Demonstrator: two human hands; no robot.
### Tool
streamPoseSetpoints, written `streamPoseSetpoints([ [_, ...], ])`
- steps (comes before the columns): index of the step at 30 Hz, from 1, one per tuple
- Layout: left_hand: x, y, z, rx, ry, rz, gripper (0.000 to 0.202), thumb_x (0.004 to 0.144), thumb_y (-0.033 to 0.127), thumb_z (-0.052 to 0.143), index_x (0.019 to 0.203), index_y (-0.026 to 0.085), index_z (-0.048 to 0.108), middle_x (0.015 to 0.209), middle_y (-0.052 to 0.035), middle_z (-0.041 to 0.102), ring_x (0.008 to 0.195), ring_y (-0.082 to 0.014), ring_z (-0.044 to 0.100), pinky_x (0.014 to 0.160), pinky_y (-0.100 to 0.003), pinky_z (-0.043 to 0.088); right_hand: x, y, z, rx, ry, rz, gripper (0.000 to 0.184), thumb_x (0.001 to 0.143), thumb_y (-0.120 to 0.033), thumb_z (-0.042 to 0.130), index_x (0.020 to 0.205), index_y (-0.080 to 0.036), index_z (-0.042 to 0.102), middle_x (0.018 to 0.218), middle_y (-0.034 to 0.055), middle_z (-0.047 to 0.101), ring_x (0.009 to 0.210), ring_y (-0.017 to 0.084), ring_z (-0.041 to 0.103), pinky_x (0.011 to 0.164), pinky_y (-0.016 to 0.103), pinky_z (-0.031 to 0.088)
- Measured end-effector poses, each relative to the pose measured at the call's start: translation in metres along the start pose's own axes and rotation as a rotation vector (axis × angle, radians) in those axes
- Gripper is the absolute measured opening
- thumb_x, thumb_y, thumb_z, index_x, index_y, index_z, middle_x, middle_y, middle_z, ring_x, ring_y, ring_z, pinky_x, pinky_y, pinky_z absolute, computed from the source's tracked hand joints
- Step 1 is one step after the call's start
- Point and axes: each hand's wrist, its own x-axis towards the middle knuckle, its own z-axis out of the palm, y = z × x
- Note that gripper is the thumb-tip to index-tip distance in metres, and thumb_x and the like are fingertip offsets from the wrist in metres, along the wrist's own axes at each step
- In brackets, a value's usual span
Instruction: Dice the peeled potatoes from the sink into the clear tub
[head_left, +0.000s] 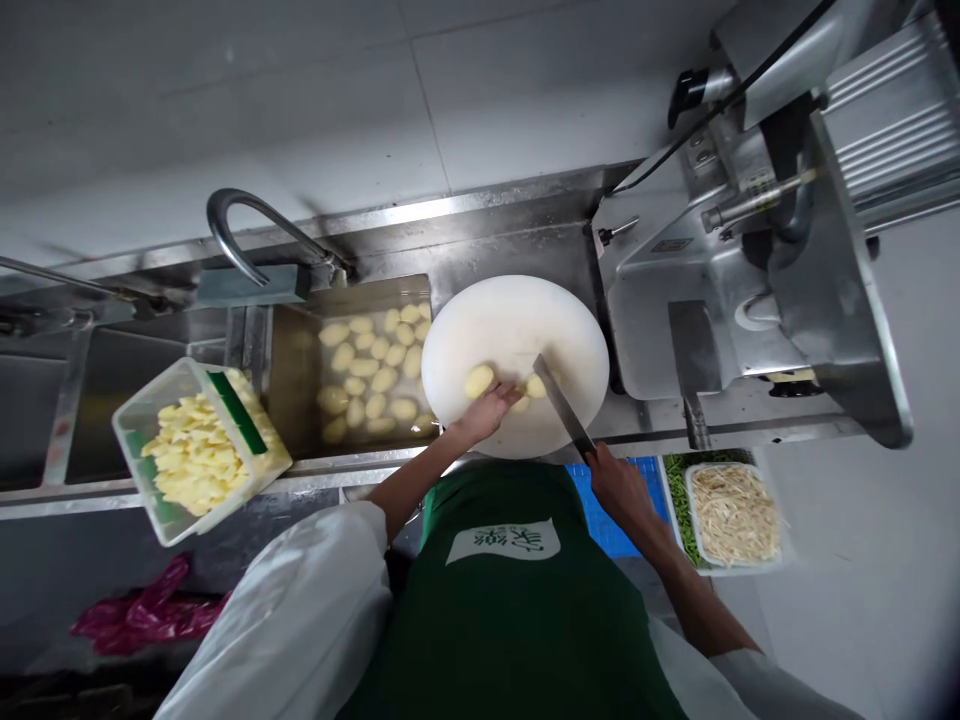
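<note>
A round white cutting board [517, 320] lies on the steel counter in front of me. My left hand [486, 412] reaches onto it, fingers closed around a peeled potato piece [519, 401], with a whole peeled potato [478, 380] just beyond. My right hand [616, 482] grips the handle of a cleaver [561, 403], whose blade slants down onto another potato piece [535, 385] at the board's middle.
A sink basin [300, 400] of water holds several peeled potatoes [371, 375]. A clear tub [191, 455] of cut potato pieces rests tilted on the sink edge at left. A steel slicing machine [757, 250] stands at right; below it sits a white tray of shredded strips [733, 515].
</note>
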Motion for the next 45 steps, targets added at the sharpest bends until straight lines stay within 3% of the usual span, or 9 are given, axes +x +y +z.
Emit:
streamPoseSetpoints([
  [8,-0.036,0.017,0.034,-0.258,0.326,-0.212,0.026,0.091,0.032,0.065,0.112,0.018,0.061,0.109,-0.0090,0.060,0.099,-0.0208,0.063,0.088,-0.036,0.058,-0.023,0.005,0.013,0.030,0.046,-0.034,0.025,0.106,-0.032,0.029,0.103,-0.017,0.049,0.073,0.0054,0.066,0.065,0.018,0.063,0.056,0.029,0.017],
  [11,-0.050,0.018,0.043,-0.307,0.478,-0.262,0.018,0.096,0.034,0.059,0.105,0.019,0.063,0.104,-0.0079,0.061,0.097,-0.0183,0.063,0.087,-0.035,0.058,-0.028,0.000,0.016,0.027,0.001,-0.067,0.028,0.106,-0.033,0.026,0.104,-0.017,0.049,0.074,0.0062,0.067,0.066,0.019,0.065,0.056,0.029,0.018],
  [18,-0.052,0.011,0.050,-0.275,0.467,-0.157,0.017,0.098,0.031,0.055,0.101,0.017,0.065,0.103,-0.0096,0.063,0.099,-0.0193,0.060,0.090,-0.038,0.056,-0.026,-0.003,0.016,-0.015,-0.097,-0.089,0.025,0.105,-0.032,0.029,0.103,-0.018,0.050,0.077,0.0067,0.068,0.071,0.021,0.067,0.056,0.028,0.020],
  [24,-0.052,0.018,0.047,-0.225,0.651,-0.103,0.013,0.098,0.024,0.055,0.096,0.018,0.065,0.096,-0.0066,0.064,0.091,-0.0172,0.060,0.082,-0.035,0.057,-0.034,-0.008,0.016,-0.057,-0.097,-0.121,0.025,0.106,-0.031,0.028,0.101,-0.018,0.048,0.075,0.0056,0.068,0.066,0.018,0.066,0.055,0.029,0.018],
  [31,-0.048,0.021,0.044,-0.212,0.636,-0.022,0.014,0.099,0.023,0.052,0.098,0.018,0.065,0.097,-0.0065,0.063,0.091,-0.0170,0.060,0.081,-0.033,0.056,-0.029,-0.007,0.013,-0.075,-0.080,-0.157,0.022,0.105,-0.029,0.030,0.102,-0.019,0.049,0.074,0.0055,0.067,0.066,0.019,0.065,0.055,0.030,0.016],
  [34,-0.045,0.006,0.025,-0.120,0.692,-0.234,0.016,0.097,0.028,0.057,0.108,0.020,0.064,0.104,-0.0080,0.062,0.101,-0.0215,0.059,0.091,-0.041,0.052,-0.029,0.000,0.009,-0.030,-0.019,-0.156,0.022,0.104,-0.030,0.031,0.101,-0.019,0.050,0.071,0.0048,0.066,0.062,0.018,0.063,0.055,0.029,0.016],
  [37,-0.035,-0.017,0.004,-0.066,0.590,-0.424,0.045,0.090,0.039,0.067,0.129,0.019,0.056,0.118,-0.0123,0.059,0.110,-0.0270,0.056,0.097,-0.047,0.049,-0.026,0.002,0.007,0.004,0.031,-0.127,0.022,0.104,-0.030,0.032,0.102,-0.018,0.050,0.068,0.0044,0.064,0.059,0.017,0.060,0.054,0.029,0.016],
  [42,-0.043,-0.046,-0.023,-0.109,0.256,-0.148,0.052,0.089,0.032,0.068,0.138,0.024,0.052,0.128,-0.0098,0.056,0.116,-0.0269,0.051,0.103,-0.045,0.047,-0.015,-0.001,0.003,-0.013,0.072,-0.121,0.021,0.104,-0.029,0.033,0.102,-0.017,0.050,0.069,0.0043,0.064,0.059,0.017,0.059,0.054,0.029,0.015],
  [45,-0.067,-0.047,-0.026,-0.041,0.227,-0.042,0.041,0.092,0.031,0.064,0.132,0.026,0.058,0.134,-0.0102,0.052,0.121,-0.0276,0.046,0.105,-0.047,0.045,-0.011,-0.009,-0.002,-0.037,0.053,-0.140,0.022,0.104,-0.029,0.032,0.101,-0.018,0.050,0.071,0.0045,0.065,0.061,0.017,0.060,0.055,0.029,0.016],
])
